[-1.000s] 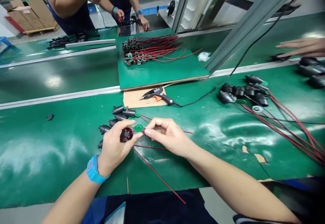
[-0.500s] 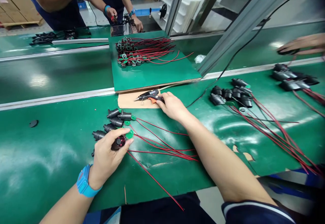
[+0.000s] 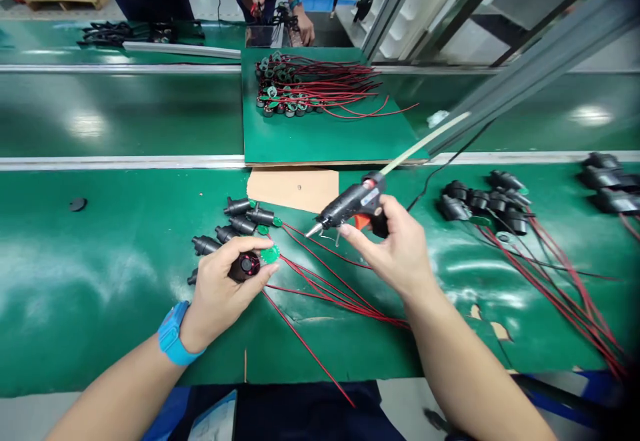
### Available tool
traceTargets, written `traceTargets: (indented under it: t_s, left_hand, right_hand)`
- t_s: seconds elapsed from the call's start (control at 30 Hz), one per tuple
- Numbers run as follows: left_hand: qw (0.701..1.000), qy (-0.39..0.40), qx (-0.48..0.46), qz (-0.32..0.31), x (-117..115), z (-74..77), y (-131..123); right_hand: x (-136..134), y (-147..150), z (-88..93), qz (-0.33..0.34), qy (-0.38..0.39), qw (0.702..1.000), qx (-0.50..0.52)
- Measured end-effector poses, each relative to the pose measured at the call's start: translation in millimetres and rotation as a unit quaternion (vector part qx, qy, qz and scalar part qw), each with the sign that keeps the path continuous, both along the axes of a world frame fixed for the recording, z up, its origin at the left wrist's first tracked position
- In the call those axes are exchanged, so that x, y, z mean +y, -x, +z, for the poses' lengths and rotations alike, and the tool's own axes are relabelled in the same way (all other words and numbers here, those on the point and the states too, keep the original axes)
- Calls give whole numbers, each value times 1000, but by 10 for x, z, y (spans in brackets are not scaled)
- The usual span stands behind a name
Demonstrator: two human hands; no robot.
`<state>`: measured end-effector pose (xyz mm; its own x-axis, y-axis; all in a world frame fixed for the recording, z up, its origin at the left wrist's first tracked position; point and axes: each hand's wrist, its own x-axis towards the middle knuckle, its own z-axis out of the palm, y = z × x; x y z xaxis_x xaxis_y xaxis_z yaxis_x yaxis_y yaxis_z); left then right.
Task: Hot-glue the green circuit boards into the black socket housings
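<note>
My left hand (image 3: 223, 287) is closed around a black cylindrical housing (image 3: 244, 266), its open end facing right. Thumb and forefinger pinch a small round green circuit board (image 3: 271, 254) beside that opening. In my right hand (image 3: 400, 247) is a black glue gun (image 3: 350, 202) with an orange trigger, held above the bench. Its nozzle points left and down, and a pale glue stick (image 3: 425, 142) sticks out of its back. Behind my left hand lie several black housings (image 3: 243, 225) with green boards and red wires (image 3: 345, 294) trailing right.
A raised green board (image 3: 320, 141) carries several round parts with red wires (image 3: 310, 91). Brown cardboard (image 3: 293, 187) lies in front of it. More black housings (image 3: 483, 204) lie to the right. A black disc (image 3: 78, 204) rests at left. Across the bench, a co-worker's hands (image 3: 305, 27) handle dark cables.
My right hand has lifted the glue gun off the cardboard and brought it nearer, toward my left hand. My left hand keeps its hold on the housing and board. The view has shifted.
</note>
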<state>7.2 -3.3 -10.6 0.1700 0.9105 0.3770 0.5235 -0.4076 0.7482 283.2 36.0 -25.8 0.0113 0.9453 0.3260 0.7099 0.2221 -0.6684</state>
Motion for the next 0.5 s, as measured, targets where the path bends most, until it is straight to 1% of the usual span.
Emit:
traceTargets:
  t_s: [0.07,0.23,0.37,0.5]
  left_hand:
    - [1000,16,-8,6,-16,-5,-5]
    - [999,29,-16,2,-51,1,-30]
    - [998,50,-28,-10,-58,21,-59]
    - [997,71,-35,-15,-72,18,-73]
  right_hand:
    - [-39,51,39,-24,-33,999,-3]
    - [-154,127,106,-52,-69,996,-30]
    - [-207,169,125,-46,-109,989,-86]
    - [-220,201,138,-30,-96,988,-118]
